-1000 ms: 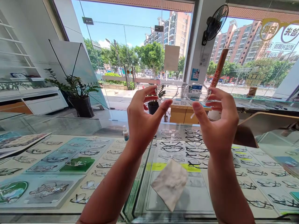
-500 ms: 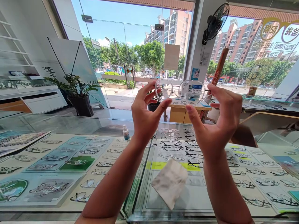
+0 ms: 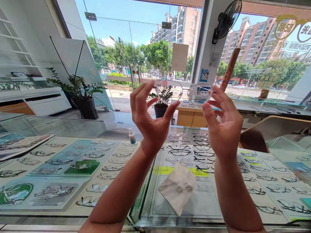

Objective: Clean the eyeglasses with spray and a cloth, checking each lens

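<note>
A pair of clear-rimmed eyeglasses (image 3: pixel 181 92) is held up at head height, lenses towards the window. My left hand (image 3: pixel 153 113) pinches its left side, with the thumb at the lower rim and fingers at the outer edge. On the other side, my right hand (image 3: pixel 222 121) grips the right rim between thumb and fingers. The temples are hard to make out behind the hands. Below, a crumpled pale cleaning cloth (image 3: pixel 178 187) lies on the glass counter (image 3: pixel 148 216).
Several rows of eyeglasses (image 3: pixel 179 151) fill the display beneath the glass. A small white spray bottle (image 3: pixel 131 136) stands left of my forearm. Beyond are a potted plant (image 3: pixel 85 106), a wooden cabinet (image 3: pixel 191 117) and a wall fan (image 3: pixel 228 19).
The eyeglasses have turned, so the left lens now faces me more fully and the right looks narrower. My left hand has shifted left, my right hand slightly inward.
</note>
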`<state>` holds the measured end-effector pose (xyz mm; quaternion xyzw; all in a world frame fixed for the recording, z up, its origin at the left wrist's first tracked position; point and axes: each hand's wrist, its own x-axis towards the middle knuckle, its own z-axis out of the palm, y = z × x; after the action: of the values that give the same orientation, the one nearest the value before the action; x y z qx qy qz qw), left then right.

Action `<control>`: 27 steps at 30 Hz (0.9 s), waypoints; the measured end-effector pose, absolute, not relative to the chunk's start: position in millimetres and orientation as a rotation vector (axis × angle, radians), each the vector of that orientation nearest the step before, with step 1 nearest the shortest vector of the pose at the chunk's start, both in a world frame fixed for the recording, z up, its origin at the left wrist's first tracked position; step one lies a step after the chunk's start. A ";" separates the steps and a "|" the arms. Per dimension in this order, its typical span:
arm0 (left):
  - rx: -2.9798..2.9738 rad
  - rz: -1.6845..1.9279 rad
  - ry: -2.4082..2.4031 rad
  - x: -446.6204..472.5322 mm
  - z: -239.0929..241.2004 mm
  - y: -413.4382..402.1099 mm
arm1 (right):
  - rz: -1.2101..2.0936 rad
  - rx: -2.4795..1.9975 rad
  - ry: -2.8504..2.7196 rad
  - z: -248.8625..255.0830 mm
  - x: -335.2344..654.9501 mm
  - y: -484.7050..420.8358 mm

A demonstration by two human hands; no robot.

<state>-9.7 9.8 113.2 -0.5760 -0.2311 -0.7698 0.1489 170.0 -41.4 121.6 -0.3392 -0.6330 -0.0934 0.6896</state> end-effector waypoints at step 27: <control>-1.808 -2.324 -0.496 -12.2 122.0 11.0 | 0.229 -0.623 -1.238 132.4 179.5 -36.8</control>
<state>-12.2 11.0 122.0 -0.6036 -0.1656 -0.7760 0.0777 179.5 -36.8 132.4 -0.2865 -0.5692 0.1052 0.7635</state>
